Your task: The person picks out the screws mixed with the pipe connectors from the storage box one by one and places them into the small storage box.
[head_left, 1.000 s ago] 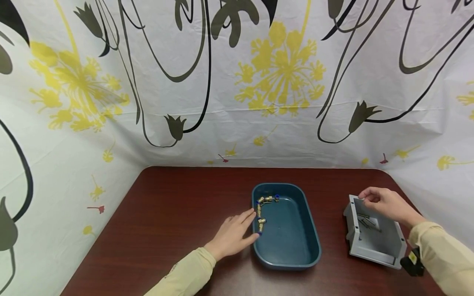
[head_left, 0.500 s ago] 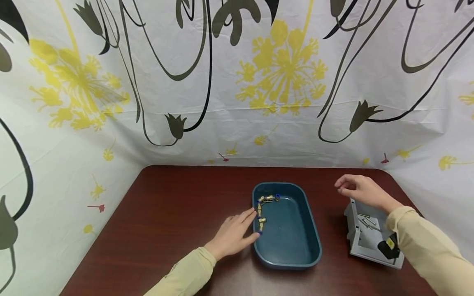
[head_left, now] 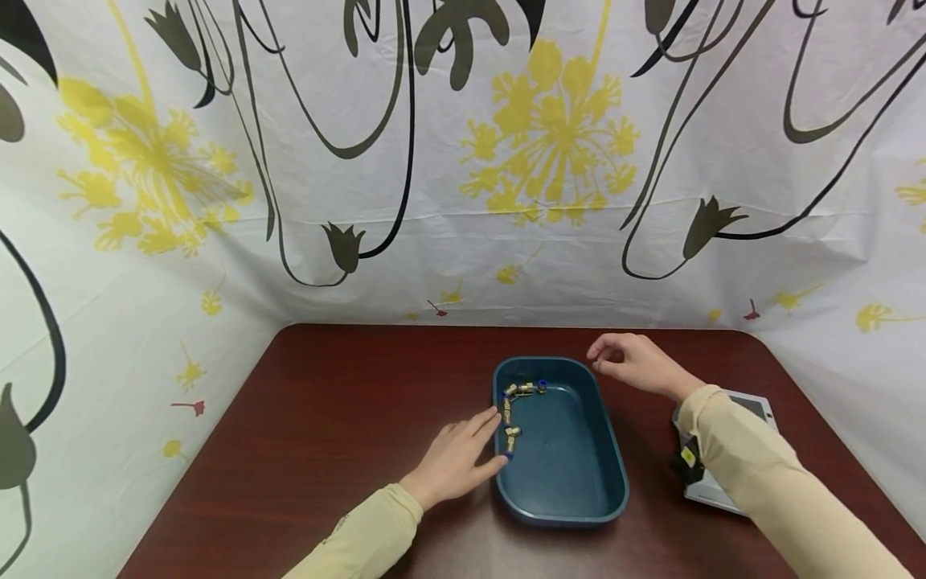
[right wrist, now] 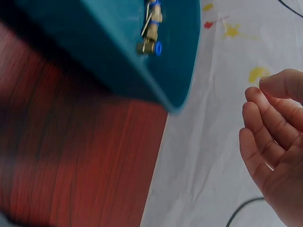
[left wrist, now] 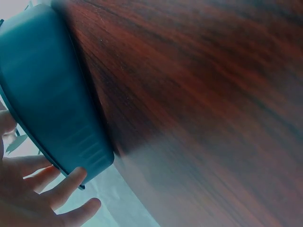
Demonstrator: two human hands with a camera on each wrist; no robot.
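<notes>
My left hand (head_left: pixel 456 462) lies against the left side of a blue-green plastic bin (head_left: pixel 615 450), fingers spread and fairly straight at its rim. Inside, brass push-to-connect fittings (head_left: pixel 510 410) with blue collars line the left and far walls; a thin metal piece (right wrist: pixel 146 24) lies beside them in the right wrist view. My right hand (head_left: pixel 640 366) hovers just beyond the bin's far right corner. Its fingers are loosely bent, the thumb tip close to the index finger, and I see nothing between them in the right wrist view (right wrist: pixel 279 127).
A grey open box (head_left: pixel 755 402) stands on the right of the dark red-brown table (head_left: pixel 347 402), mostly hidden under my right forearm (head_left: pixel 781 474). A patterned white cloth (head_left: pixel 434 177) hangs behind the table.
My right hand has moved left from above the grey box to near the bin's far right corner. The forearm now covers the metal screws in the box. My left hand stays put.
</notes>
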